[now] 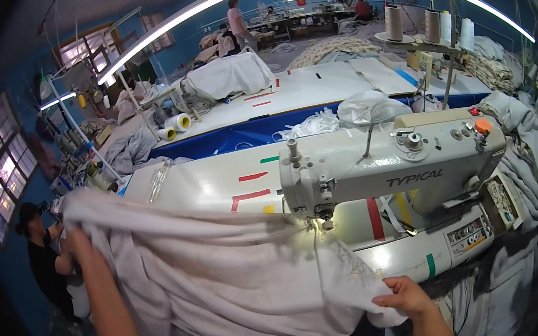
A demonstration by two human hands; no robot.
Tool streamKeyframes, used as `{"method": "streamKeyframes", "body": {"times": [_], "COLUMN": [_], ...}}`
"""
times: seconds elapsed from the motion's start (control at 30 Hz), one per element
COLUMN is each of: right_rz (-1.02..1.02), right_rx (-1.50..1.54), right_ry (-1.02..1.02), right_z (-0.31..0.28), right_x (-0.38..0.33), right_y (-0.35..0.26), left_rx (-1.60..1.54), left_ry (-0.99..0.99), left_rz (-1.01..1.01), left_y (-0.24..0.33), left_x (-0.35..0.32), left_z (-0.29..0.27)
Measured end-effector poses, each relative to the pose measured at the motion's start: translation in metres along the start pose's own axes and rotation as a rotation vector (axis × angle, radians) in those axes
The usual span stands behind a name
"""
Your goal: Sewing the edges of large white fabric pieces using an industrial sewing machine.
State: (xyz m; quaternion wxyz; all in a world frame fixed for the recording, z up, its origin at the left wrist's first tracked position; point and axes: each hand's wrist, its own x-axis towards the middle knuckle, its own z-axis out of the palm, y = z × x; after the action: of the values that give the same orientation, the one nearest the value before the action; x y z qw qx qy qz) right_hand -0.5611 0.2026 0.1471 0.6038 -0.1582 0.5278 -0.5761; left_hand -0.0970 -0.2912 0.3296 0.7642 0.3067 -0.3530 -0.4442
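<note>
A large pale grey-white piece of cloth [227, 271] stretches between my hands and hangs over the table's near edge. My left hand [79, 239] holds its far left end up high; the cloth covers most of those fingers, and that end is smeared by motion. My right hand [408, 296] pinches the lower right corner between thumb and fingers. Between them, the cloth reaches the lit needle area of an industrial sewing machine [390, 164]. Folds bunch in front of the needle; whether the presser foot is down on them I cannot tell.
Scissors [407, 225] lie under the machine arm. A parts tray [470, 237] is set at the right. Thread cones [392, 23] stand above. A blue trough [234, 136] with white scraps runs behind the table [212, 173]. A person in black [47, 264] is at far left.
</note>
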Motion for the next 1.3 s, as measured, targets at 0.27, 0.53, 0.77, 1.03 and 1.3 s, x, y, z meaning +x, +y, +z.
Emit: {"method": "streamKeyframes", "body": {"times": [0.27, 0.53, 0.77, 1.03, 1.3], "right_rz": [0.033, 0.194, 0.377, 0.284, 0.246], "right_rx": [0.133, 0.256, 0.181, 0.093, 0.061], "right_ry": [0.038, 0.032, 0.023, -0.179, -0.153], "right_z": [0.040, 0.070, 0.068, 0.093, 0.098], "right_x": [-0.001, 0.003, 0.014, 0.014, 0.010], "right_y": [0.046, 0.080, 0.130, 0.161, 0.158], "left_rx": [-0.052, 1.441, 1.671, 1.646, 0.672], "left_ry": [-0.816, -1.119, -0.853, -0.615, -1.967], "left_rz": [0.007, 0.082, 0.297, 0.692, 0.426], "left_y": [-0.077, -0.264, -0.219, -0.189, -0.181], "left_x": [-0.010, -0.132, -0.195, -0.035, -0.288], "left_z": [0.433, 0.212, 0.030, 0.068, 0.132]}}
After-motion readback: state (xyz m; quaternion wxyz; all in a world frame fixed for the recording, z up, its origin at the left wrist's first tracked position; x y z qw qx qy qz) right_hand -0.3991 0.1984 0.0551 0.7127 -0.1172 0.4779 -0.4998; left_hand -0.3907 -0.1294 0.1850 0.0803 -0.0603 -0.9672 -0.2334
